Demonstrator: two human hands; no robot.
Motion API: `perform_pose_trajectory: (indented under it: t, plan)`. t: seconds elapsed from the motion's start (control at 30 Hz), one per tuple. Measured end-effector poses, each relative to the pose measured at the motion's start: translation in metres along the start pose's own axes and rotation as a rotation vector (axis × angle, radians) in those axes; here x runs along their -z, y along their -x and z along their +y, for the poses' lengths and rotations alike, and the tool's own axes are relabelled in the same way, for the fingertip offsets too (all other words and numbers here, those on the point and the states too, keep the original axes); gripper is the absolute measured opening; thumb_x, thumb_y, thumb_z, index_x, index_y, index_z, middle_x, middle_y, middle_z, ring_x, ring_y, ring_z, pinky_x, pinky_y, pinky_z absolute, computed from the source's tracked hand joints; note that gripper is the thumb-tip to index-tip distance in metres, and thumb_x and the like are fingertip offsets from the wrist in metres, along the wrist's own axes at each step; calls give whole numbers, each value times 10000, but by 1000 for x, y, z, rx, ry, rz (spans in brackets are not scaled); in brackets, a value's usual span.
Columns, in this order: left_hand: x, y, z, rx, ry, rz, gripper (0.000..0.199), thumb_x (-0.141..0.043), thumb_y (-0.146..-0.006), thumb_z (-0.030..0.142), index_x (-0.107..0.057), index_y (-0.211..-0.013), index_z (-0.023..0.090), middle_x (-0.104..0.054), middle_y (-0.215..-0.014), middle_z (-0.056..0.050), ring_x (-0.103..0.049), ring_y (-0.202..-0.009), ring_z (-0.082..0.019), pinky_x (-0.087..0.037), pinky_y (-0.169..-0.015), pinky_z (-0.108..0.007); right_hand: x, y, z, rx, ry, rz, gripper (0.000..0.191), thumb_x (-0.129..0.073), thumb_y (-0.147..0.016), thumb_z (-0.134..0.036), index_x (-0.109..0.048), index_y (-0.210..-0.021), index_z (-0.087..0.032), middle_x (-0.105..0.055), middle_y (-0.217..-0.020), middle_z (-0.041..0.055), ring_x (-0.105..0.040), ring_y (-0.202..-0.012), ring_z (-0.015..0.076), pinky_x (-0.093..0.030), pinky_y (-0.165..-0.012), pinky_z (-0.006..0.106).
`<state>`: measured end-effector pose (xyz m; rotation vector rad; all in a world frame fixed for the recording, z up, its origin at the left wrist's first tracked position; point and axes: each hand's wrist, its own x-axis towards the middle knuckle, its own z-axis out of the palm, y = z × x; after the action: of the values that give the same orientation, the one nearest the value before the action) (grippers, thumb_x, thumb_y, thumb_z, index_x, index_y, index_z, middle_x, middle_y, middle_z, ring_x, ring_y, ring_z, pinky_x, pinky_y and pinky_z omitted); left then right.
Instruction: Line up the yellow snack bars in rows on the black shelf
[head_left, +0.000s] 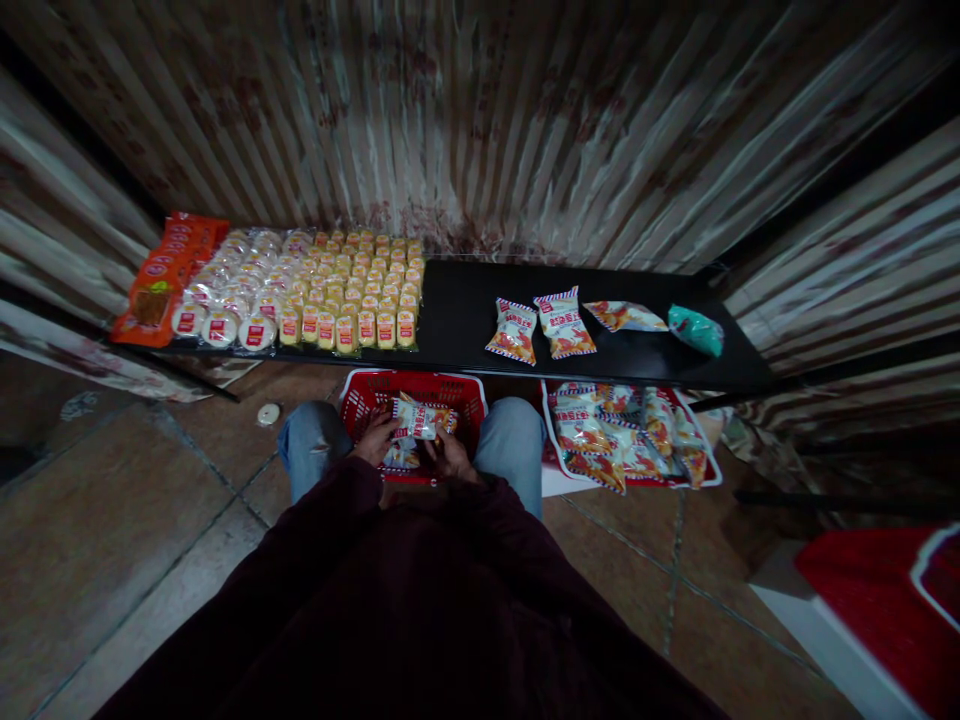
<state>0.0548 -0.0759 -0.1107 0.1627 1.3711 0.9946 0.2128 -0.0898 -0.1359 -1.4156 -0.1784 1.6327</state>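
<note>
Between my knees, over a red plastic basket (pixel 471 392), both my hands hold one white snack bag (pixel 415 418) with red print. My left hand (pixel 374 438) grips its left end, fingers closed on the edge. At the other end my right hand (pixel 452 450) pinches the bag's lower right corner. Beneath it, more snack bags (pixel 402 456) lie in the basket, partly hidden by the bag and my hands. On the black shelf (pixel 457 310) ahead, two similar bags (pixel 564 322) stand upright, and another bag (pixel 625 316) lies flat beside a green packet (pixel 696 330).
Rows of yellow wrapped cakes (pixel 360 290) and round white wrapped cakes (pixel 257 332) fill the shelf's left part, beside an orange packet (pixel 169 280). Right of my knee, a second basket (pixel 553 440) is heaped with snack bags. Patterned curtains (pixel 450 130) surround the shelf.
</note>
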Motion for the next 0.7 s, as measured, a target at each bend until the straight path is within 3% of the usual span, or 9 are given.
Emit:
perform_pose_trajectory:
  t: [0.1,0.2,0.4,0.7]
  plan:
    - [0,6,-6,42,36,-115,346,-772,-701,131,-561,-972,179,-662,-968,-55,-667,-901,-173,-526,-883,-366,2,2,1,-69,-41,67,171,-704,-761,-330,-569,-757,-226,-665,-719,-13,-671,-767,143,-597,-644,240]
    - [-1,10,-11,46,75,-198,310,-767,-702,113,-561,-923,181,-666,-944,-47,-674,-875,-156,-518,-918,-350,3,4,1,-66,-76,21,104,-660,-790,-295,-577,-818,-239,-681,-762,-25,-662,-760,130,-587,-649,238]
    - [0,10,-11,-3,103,-107,237,-710,-757,118,-564,-931,185,-673,-914,-30,-663,-808,-119,-506,-904,-304,4,9,5,-121,28,-18,182,-696,-727,-303,-604,-840,-193,-650,-678,-20,-605,-615,119,-496,-529,200]
    - [3,7,-2,2,64,-68,238,-651,-819,315,-599,-1016,192,-680,-939,-56,-656,-830,-147,-505,-758,-254,5,23,9,-157,103,-89,192,-747,-660,-205,-635,-816,-200,-700,-786,-16,-669,-771,152,-542,-675,261]
